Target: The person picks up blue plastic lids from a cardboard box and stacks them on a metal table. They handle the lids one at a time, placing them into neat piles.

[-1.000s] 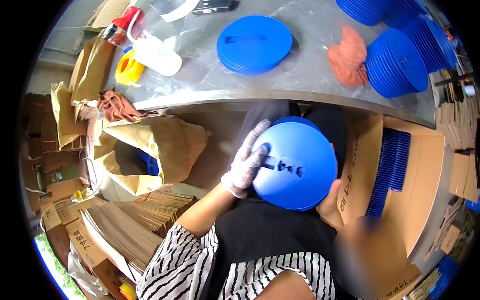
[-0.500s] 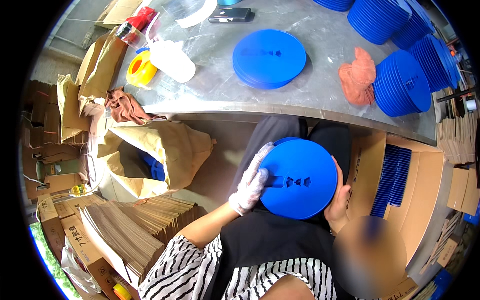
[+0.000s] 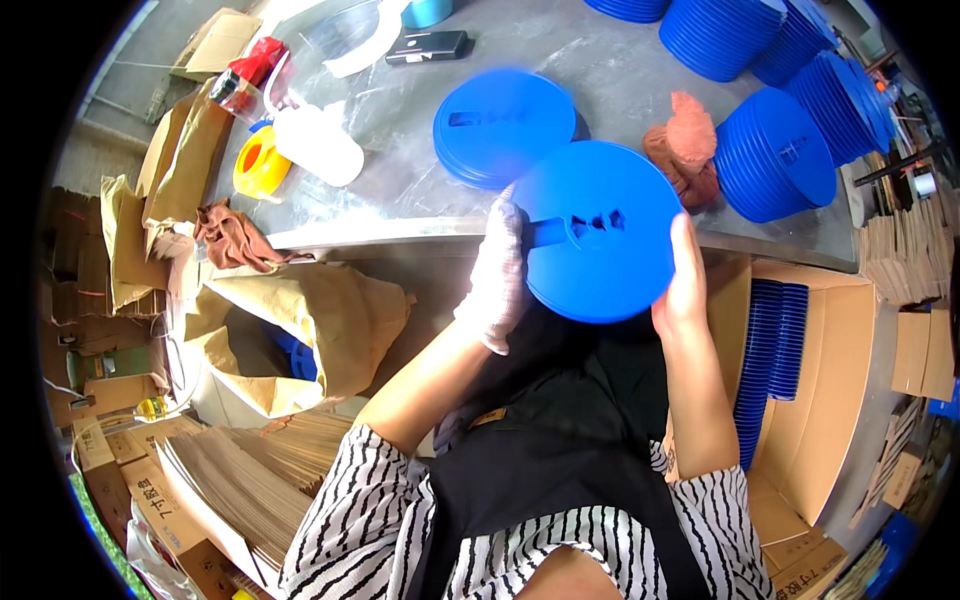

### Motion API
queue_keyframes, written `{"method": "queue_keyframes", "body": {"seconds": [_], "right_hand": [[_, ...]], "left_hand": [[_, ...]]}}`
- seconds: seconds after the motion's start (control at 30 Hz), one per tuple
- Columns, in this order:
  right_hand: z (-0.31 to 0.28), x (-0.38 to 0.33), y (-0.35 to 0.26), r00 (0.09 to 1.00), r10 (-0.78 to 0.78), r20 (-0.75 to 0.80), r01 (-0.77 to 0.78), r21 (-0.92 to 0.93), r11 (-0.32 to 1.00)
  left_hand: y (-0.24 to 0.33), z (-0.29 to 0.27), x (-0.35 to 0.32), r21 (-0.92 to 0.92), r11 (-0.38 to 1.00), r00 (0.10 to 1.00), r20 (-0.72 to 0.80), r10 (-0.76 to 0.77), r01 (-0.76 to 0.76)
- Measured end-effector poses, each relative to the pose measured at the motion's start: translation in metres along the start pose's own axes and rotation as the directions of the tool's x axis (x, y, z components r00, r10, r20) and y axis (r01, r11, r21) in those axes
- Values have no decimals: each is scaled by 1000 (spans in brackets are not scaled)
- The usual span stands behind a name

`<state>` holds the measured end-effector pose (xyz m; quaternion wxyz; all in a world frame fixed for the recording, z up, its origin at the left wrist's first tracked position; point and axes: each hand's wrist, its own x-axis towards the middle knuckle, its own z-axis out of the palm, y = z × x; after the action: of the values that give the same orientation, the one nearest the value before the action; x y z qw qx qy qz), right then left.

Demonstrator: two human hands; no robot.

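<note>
1. Here, held between both hands over the lap and just at the near edge of the metal table (image 3: pixel 400 190): a round blue disc (image 3: pixel 598 230) with cut-out slots at its centre, face up toward the camera.
2. Gloved left hand (image 3: pixel 497 275) (white glove) clasped on the disc's left rim, fingers spread along the edge.
3. Bare right hand (image 3: pixel 683 280) gripping the right rim, thumb laid up over the blue face.
4. On the table just beyond: a second blue disc (image 3: pixel 503 125) lying flat, beside an orange rag (image 3: pixel 685 145).
5. Further right, stacks of blue discs (image 3: pixel 775 155), some leaning.
6. To the left on the table: a white squeeze bottle (image 3: pixel 318 145) and a yellow tape roll (image 3: pixel 260 165).
7. At right, below the table: an open cardboard box (image 3: pixel 830 390) with blue discs stood on edge.
8. At left: a crumpled brown paper bag (image 3: pixel 320 320).
</note>
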<state>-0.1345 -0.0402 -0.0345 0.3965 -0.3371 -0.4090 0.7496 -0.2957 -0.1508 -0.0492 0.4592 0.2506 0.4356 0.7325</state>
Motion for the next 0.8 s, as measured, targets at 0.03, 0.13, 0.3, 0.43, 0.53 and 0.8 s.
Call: {"method": "queue_keyframes", "body": {"seconds": [0.03,0.13,0.3,0.43,0.53,0.8], "right_hand": [[-4,15,2,997,53,54,-55,42,998],[5,47,3,992,107,68,-106,-17,994],[29,87,-2,994,82,74,-78,-58,995],[19,124,8,995,-43,84,55,-143,988],[29,113,3,973,-195,124,217,-203,955],[23,85,16,857,-473,204,486,-627,609]], "left_hand": [[-2,-1,4,-22,1000,1000,-25,5,-6],[-2,-14,21,-32,999,997,-76,10,-12],[28,0,40,-279,959,997,-40,-59,46],[44,5,55,-391,918,992,-76,-104,66],[19,-37,61,-339,938,997,-39,66,-76],[9,-15,33,1,961,956,-103,274,-276]]}}
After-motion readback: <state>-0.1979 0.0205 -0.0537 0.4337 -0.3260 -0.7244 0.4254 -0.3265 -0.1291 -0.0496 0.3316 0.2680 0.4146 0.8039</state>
